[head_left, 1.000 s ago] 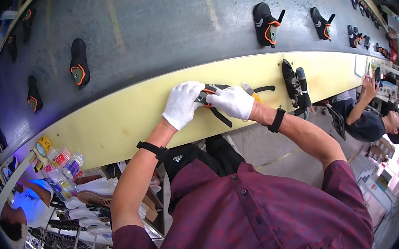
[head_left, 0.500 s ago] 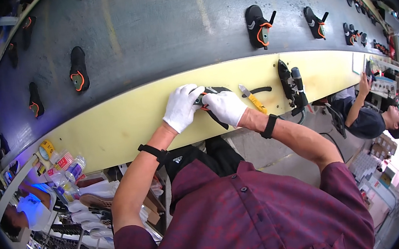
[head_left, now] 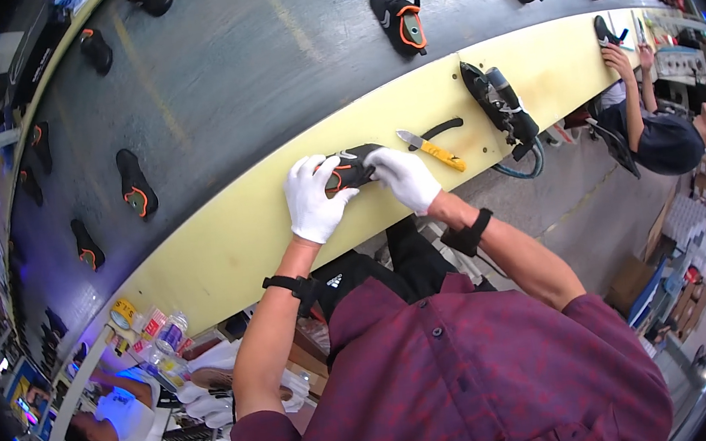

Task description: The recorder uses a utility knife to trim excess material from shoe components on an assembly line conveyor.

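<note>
A wide dark conveyor belt (head_left: 267,57) runs across the far side of the scene, carrying black shoe uppers with orange trim, one (head_left: 400,16) far right of centre and another (head_left: 134,185) to the left. Along its near edge lies the pale yellow desk (head_left: 235,241). On the desk, right of the hands, rest a black power tool (head_left: 500,106) with a blue hose and, nearer the hands, a yellow-handled knife (head_left: 432,150). At far right a co-worker's hand (head_left: 614,55) reaches to the desk. The left hand (head_left: 314,197), in a white glove, is closed around the near left end of a black shoe upper (head_left: 352,167) lying on the desk. The right hand (head_left: 404,176), also white-gloved, grips its right end, fingers curled over it. Black bands circle both wrists.
</note>
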### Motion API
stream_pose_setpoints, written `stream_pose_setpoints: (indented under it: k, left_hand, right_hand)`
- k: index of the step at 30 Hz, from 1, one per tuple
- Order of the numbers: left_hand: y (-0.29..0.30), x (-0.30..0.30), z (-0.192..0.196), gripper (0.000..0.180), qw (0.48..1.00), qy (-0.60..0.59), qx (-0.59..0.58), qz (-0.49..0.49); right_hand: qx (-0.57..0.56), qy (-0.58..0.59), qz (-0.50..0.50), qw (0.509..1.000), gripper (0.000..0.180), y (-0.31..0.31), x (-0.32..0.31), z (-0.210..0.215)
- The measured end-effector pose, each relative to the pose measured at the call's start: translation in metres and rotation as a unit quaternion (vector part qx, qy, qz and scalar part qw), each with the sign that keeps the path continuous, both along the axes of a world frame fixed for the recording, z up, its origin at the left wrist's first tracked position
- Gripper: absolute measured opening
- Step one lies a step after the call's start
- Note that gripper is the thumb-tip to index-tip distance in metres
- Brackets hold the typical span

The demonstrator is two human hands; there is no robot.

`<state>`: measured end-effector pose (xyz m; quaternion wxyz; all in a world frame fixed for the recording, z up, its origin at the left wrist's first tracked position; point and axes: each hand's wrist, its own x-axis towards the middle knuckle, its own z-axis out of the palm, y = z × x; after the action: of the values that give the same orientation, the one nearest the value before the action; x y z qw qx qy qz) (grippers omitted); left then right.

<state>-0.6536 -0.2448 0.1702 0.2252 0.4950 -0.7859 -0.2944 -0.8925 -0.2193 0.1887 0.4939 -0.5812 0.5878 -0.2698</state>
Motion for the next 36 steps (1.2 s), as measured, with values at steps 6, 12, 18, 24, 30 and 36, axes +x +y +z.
stream_pose_setpoints:
  k: [6,12,18,24,30,36]
  left_hand:
    - [0.006,-0.004,0.005,0.066,0.998,0.028,-0.024,0.041]
    - [-0.003,-0.006,0.000,0.066,0.998,0.052,-0.025,0.012]
    - [0.004,-0.007,0.005,0.078,0.991,0.053,0.081,0.097]
    - [0.003,-0.012,0.012,0.089,0.987,0.021,0.111,0.111]
    - [0.006,-0.002,0.017,0.096,0.985,-0.034,0.144,0.088]
    - [0.025,0.054,0.013,0.077,0.986,0.021,0.094,0.136]
  right_hand:
    - [0.073,-0.008,-0.086,0.994,0.019,-0.006,0.035,0.019]
    - [0.047,0.138,-0.024,0.989,0.021,-0.053,0.057,-0.018]
    - [0.077,0.252,0.102,0.959,0.019,-0.087,0.062,-0.028]
    - [0.048,0.333,0.116,0.935,0.024,-0.092,0.068,-0.024]
    - [-0.042,0.174,-0.042,0.983,0.020,-0.062,0.036,-0.035]
    - [-0.223,0.256,0.137,0.931,0.041,-0.013,0.053,0.039]
